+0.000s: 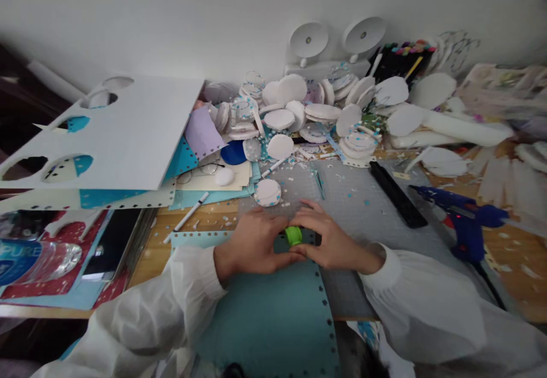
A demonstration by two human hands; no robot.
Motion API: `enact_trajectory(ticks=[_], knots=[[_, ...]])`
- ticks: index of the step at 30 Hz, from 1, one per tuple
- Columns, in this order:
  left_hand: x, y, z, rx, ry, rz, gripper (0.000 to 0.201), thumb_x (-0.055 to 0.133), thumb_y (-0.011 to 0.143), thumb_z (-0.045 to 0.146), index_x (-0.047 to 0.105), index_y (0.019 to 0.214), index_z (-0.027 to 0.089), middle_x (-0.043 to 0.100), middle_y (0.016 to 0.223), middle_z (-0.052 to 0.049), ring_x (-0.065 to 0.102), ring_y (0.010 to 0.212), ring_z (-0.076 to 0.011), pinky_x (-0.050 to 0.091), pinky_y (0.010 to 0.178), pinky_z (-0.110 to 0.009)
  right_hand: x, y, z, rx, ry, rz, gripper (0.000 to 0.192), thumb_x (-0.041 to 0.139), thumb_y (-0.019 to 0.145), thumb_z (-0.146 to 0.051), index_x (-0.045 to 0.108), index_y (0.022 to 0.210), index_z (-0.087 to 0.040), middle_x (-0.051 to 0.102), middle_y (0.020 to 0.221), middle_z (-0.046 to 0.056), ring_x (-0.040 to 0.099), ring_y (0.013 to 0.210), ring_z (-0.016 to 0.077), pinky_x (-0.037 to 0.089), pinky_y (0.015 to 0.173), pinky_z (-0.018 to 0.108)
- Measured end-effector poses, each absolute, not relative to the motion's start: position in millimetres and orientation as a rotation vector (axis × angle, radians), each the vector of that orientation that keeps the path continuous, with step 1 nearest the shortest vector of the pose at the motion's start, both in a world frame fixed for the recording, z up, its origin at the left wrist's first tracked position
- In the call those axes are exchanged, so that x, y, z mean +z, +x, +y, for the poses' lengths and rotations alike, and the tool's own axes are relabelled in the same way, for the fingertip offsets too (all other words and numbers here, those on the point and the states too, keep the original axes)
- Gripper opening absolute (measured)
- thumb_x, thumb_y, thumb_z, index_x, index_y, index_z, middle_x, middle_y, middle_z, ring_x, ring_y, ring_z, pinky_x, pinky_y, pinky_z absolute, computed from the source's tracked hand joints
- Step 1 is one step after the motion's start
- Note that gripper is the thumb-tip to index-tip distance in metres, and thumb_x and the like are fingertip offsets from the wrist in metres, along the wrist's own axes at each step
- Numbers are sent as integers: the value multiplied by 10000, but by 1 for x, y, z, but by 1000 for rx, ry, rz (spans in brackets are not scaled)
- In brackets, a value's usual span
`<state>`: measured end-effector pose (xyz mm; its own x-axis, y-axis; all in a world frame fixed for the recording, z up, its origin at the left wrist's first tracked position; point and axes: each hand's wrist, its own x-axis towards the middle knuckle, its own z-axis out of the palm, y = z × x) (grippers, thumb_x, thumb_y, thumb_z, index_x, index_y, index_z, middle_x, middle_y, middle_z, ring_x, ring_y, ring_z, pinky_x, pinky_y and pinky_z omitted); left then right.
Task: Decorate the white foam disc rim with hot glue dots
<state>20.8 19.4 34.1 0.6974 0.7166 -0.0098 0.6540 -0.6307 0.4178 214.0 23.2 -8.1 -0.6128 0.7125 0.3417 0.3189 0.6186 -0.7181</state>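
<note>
Green and small, the punch-like tool (293, 235) sat between your two hands on the teal paper sheet (273, 309), at the sheet's far edge where it overlapped the grey cutting mat (354, 196). Your left hand (252, 244) lay knuckles up, its fingers curled inward and its thumb pressed against the tool's near side. Your right hand (329, 238) mirrored it, fingers arched over the top and closed against the tool from the other side, so both hands gripped the one green piece together. Both wrists came in low from loose white sleeves, the forearms angled toward each other. The sheet already carried a row of small holes along its right edge. Just beyond your fingertips lay a white foam disc (268, 192) with blue specks, and farther back a heap of similar white discs (316, 110) crowded the wall. A black bar-shaped tool (397, 194) lay on the mat to your right, and a blue glue gun (461, 221) rested beyond it on the wooden table. To your left a white board with round cut-outs (111, 133) lay over coloured papers, with a white marker pen (187, 217) near its edge and a water bottle (38, 258) at the far left.
</note>
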Motion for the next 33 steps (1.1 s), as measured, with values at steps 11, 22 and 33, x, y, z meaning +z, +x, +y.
enact_trajectory(ticks=[11,22,33], knots=[[38,10,23,-4,2556,1072,230,602,834,390,627,941,188,708,893,-54,664,831,-240,469,715,-323,-4,215,27,888,-810,-2232,272,699,752,-350,589,957,-208,651,851,20,608,877,180,292,1063,502],[38,0,26,-22,2596,1054,144,605,850,321,628,823,181,674,747,-38,640,740,-217,438,672,-308,-4,225,31,812,-849,-2235,316,699,760,-379,581,1001,-212,683,953,60,609,989,233,337,1037,494],[48,17,20,166,2583,1064,559,645,689,650,583,953,161,666,934,-81,616,894,-270,443,772,-379,0,221,25,825,-817,-2251,245,685,766,-339,555,927,-208,635,850,36,585,885,213,316,1035,516]])
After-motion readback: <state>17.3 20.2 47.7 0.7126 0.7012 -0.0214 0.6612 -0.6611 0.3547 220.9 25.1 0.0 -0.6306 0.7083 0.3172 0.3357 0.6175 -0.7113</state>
